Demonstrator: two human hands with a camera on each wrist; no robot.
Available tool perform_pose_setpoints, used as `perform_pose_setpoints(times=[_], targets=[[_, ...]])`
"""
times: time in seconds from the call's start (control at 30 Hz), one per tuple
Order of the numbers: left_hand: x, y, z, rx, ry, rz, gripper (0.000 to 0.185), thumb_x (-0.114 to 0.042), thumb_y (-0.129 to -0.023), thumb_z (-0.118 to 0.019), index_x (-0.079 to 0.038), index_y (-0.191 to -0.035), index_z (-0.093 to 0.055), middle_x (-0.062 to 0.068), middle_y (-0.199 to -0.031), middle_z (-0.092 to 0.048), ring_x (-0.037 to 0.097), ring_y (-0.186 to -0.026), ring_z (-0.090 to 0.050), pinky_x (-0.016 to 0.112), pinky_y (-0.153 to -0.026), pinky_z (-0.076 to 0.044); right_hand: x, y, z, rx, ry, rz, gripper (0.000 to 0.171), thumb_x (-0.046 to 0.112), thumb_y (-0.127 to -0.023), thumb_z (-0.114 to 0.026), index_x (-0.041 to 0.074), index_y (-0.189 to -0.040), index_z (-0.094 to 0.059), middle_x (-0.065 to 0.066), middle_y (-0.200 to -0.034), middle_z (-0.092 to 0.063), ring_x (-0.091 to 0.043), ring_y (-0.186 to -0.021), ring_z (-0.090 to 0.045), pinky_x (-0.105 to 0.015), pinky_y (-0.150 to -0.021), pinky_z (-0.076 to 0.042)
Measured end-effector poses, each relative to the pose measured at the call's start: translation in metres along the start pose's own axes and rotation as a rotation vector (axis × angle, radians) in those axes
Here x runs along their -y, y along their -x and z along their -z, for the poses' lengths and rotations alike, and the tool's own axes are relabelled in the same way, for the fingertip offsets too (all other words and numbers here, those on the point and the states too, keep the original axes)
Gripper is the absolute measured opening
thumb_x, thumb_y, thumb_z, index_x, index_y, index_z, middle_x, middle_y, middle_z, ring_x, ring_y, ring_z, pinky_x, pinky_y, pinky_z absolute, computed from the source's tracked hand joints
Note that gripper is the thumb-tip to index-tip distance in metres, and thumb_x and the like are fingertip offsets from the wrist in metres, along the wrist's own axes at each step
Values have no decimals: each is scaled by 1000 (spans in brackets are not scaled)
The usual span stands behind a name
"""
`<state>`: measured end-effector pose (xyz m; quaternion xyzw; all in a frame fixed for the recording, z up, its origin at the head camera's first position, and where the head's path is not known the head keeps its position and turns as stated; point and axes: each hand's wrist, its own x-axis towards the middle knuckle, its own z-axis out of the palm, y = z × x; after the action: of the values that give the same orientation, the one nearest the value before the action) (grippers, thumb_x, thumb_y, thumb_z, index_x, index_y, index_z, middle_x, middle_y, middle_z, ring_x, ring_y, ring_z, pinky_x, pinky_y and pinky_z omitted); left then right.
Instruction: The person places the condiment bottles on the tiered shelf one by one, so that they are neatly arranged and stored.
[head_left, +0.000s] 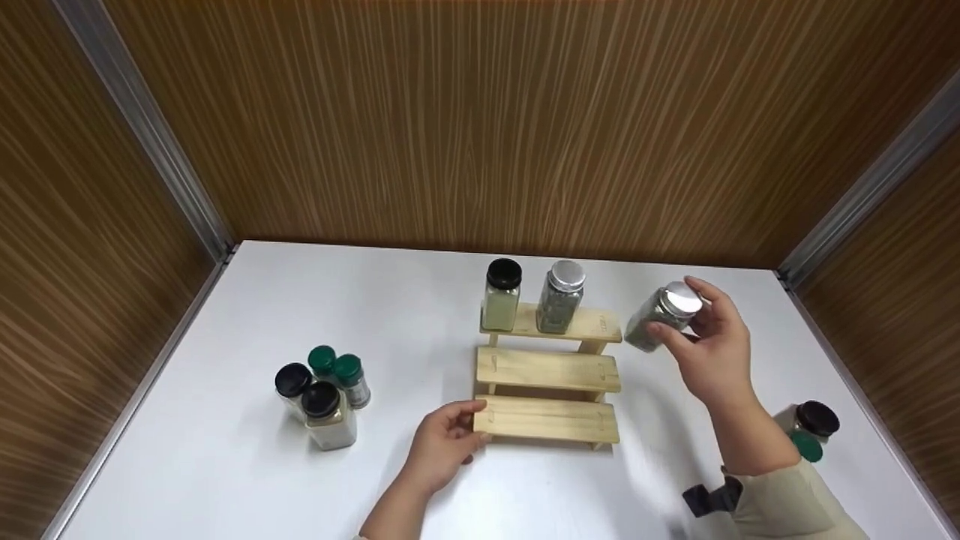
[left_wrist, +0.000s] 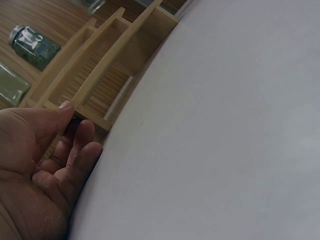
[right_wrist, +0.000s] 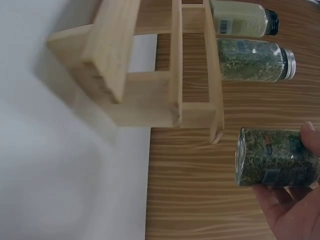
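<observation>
right hand (head_left: 712, 352) grips a silver-capped herb jar (head_left: 664, 315) in the air, just off the wooden step rack (head_left: 547, 371) at three o'clock of its top shelf; left hand (head_left: 446, 446), fingers relaxed, touches the rack's lowest step at nine o'clock

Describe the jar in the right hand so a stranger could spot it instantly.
Find the three-step wooden rack mid-table. Just right of its top step, the right hand holds a tilted jar of green herbs. Its neighbours stand on the rack; this silver-lidded one is in the air.
</observation>
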<state>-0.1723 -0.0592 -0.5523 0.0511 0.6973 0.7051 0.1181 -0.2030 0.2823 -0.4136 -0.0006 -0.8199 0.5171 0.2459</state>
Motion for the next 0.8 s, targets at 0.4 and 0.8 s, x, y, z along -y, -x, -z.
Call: perform_pose_setpoints(times=[0.4,0.8], targets=[[1,-1,2,-3,1,-22,45,6,-87,-79,4,-131,-68,6,-99,-67,11,-71,-57,20,-58,-49,3,-20,-20,147,-124,146,72,-22,-80,-80,-6,-145,-55,14,-123,-68,-5,-114,-66,-19,-96,-52],[-2,0,1,3,-4,2,47,7,-88,-78,2,-134,-68,7,-100,-67,12,-74,-60,22,-60,-51,5,-34,-33,269,-71,62,74,-14,-85,-80,2,-152,-53,-18,-139,-62,-6,-116,-64,-18,-95,-54]])
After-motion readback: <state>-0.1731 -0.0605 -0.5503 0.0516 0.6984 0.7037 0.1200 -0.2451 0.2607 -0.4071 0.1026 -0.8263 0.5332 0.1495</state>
